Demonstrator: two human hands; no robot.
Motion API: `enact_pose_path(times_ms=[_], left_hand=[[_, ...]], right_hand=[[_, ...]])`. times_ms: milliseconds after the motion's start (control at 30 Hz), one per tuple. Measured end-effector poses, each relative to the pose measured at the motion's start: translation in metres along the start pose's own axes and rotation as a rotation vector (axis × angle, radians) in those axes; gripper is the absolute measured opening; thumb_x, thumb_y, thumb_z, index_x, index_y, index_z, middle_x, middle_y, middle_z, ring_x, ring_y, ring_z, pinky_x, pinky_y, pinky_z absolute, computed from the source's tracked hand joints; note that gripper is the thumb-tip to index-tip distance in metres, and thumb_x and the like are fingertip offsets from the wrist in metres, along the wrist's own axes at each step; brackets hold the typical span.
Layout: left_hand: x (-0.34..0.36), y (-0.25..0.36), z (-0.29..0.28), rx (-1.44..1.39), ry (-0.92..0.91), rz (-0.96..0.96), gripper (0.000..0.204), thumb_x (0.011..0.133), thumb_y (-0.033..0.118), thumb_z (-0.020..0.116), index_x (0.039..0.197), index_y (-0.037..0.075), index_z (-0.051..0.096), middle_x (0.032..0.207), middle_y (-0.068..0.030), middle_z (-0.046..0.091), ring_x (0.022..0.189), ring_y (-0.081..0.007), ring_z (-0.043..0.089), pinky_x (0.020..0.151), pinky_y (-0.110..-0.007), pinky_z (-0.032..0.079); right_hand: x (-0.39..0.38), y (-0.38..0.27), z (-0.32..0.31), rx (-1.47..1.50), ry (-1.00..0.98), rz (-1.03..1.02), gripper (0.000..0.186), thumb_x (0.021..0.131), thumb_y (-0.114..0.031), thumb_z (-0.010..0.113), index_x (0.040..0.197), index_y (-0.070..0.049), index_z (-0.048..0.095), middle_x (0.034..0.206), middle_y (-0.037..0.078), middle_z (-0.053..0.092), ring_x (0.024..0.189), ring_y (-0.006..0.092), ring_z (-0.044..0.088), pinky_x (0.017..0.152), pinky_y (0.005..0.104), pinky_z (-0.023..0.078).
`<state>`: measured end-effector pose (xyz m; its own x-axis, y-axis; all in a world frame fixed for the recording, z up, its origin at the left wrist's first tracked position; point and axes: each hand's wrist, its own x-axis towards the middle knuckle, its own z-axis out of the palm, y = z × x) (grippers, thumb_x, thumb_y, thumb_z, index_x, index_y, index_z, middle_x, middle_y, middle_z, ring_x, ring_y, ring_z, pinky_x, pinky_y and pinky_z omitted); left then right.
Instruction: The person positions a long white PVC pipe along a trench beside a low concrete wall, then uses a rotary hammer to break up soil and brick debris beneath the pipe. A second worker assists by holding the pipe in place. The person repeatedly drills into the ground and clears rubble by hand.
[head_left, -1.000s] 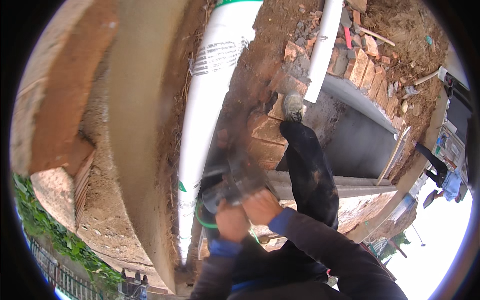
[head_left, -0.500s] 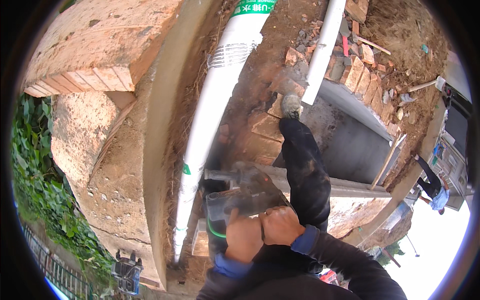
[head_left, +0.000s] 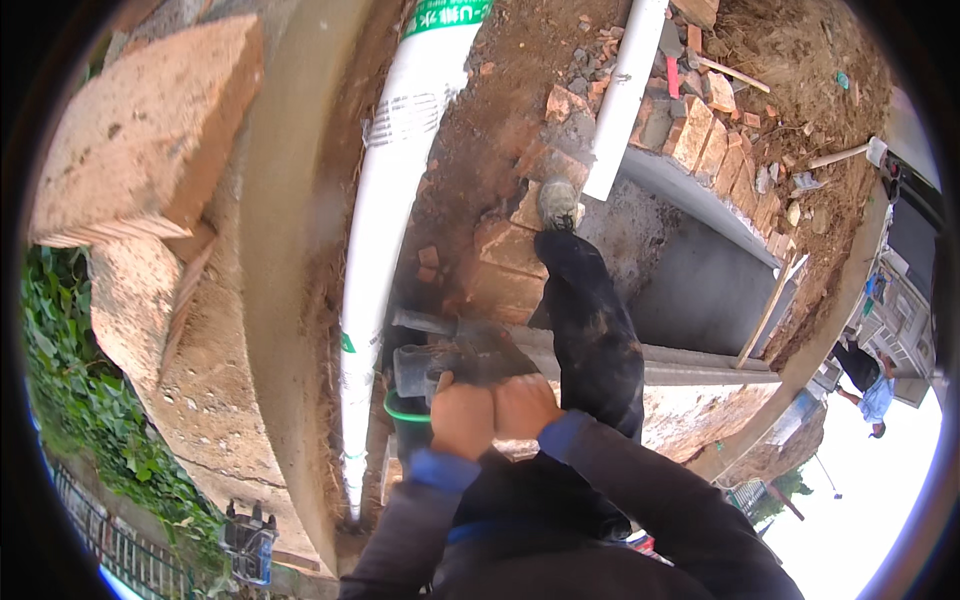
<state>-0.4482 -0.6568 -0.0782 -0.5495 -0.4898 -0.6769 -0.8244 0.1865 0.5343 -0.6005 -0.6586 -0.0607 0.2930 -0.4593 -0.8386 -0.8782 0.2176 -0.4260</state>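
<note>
Both hands are side by side below the middle of the head view. My left hand (head_left: 463, 415) is closed round the near end of a bulky dark-grey hand-held tool (head_left: 485, 355), which looks like a power tool. Pressed against it, my right hand (head_left: 525, 405) is closed on the same tool. Motion blur and my fingers hide the tool's exact kind. From its far side a stubby grey cylinder sticks out to the left. A dark bucket (head_left: 410, 430) with a green rim is beside my left hand. Dusty bricks (head_left: 505, 285) lie just beyond the tool.
A long white pipe (head_left: 385, 210) runs along my left; a second white pipe (head_left: 627, 100) ends near my shoe (head_left: 558, 203). Right of my leg is a grey rendered pit (head_left: 690, 270). A concrete ledge (head_left: 280, 250) borders the left. Another person (head_left: 868, 380) is at far right.
Both hands and the tool have shifted left and slightly up in the view, along with my leg. More of the green-rimmed bucket shows now. The hazy dust near the tool looks thinner.
</note>
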Motion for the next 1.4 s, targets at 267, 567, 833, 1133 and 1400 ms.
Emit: enact_pose_path(times_ms=[267,567,833,1133,1400], left_hand=[[0.029,-0.051,0.009,0.079,-0.068,-0.042,0.011,0.072,0.024,0.068,0.069,0.015,0.073,0.068,-0.0118,0.070,0.071,-0.0308,0.070,0.103,-0.048,0.049],[-0.031,-0.003,-0.008,-0.231,0.172,-0.107,0.019,0.067,0.023,0.077,0.081,0.011,0.075,0.069,-0.0142,0.069,0.071,-0.0343,0.069,0.102,-0.047,0.049],[-0.049,0.084,-0.004,-0.578,0.456,-0.415,0.027,0.074,0.024,0.081,0.092,0.007,0.070,0.076,-0.0189,0.069,0.078,-0.0391,0.068,0.099,-0.052,0.050],[-0.068,0.087,0.022,-0.942,0.482,-0.270,0.019,0.080,0.010,0.073,0.097,0.002,0.073,0.093,-0.0176,0.074,0.084,-0.0367,0.073,0.080,-0.044,0.059],[0.038,0.013,0.174,-1.796,0.323,-0.654,0.064,0.085,0.003,0.073,0.145,0.000,0.050,0.134,-0.0194,0.061,0.126,-0.0290,0.059,0.103,-0.039,0.049]], right_hand=[[0.058,0.001,0.034,-0.002,0.002,-0.085,0.021,0.062,-0.027,0.078,0.076,-0.011,0.077,0.075,0.015,0.072,0.078,0.0312,0.073,0.070,0.0442,0.056],[0.000,-0.009,0.009,-0.104,0.121,-0.234,0.022,0.070,-0.021,0.071,0.083,-0.004,0.069,0.091,0.019,0.070,0.089,0.0341,0.069,0.081,0.0461,0.054],[-0.087,-0.049,-0.042,0.411,0.746,0.479,0.062,0.070,-0.015,0.087,0.122,0.006,0.060,0.116,0.022,0.064,0.105,0.0318,0.066,0.086,0.0411,0.054],[-0.033,0.012,-0.015,0.707,0.468,0.388,0.028,0.077,-0.009,0.075,0.100,0.005,0.069,0.086,0.021,0.075,0.087,0.0314,0.076,0.080,0.0396,0.057],[-0.010,-0.004,-0.083,0.257,0.217,0.111,0.038,0.073,-0.006,0.074,0.108,0.007,0.068,0.093,0.025,0.073,0.092,0.0335,0.075,0.086,0.0368,0.054]])
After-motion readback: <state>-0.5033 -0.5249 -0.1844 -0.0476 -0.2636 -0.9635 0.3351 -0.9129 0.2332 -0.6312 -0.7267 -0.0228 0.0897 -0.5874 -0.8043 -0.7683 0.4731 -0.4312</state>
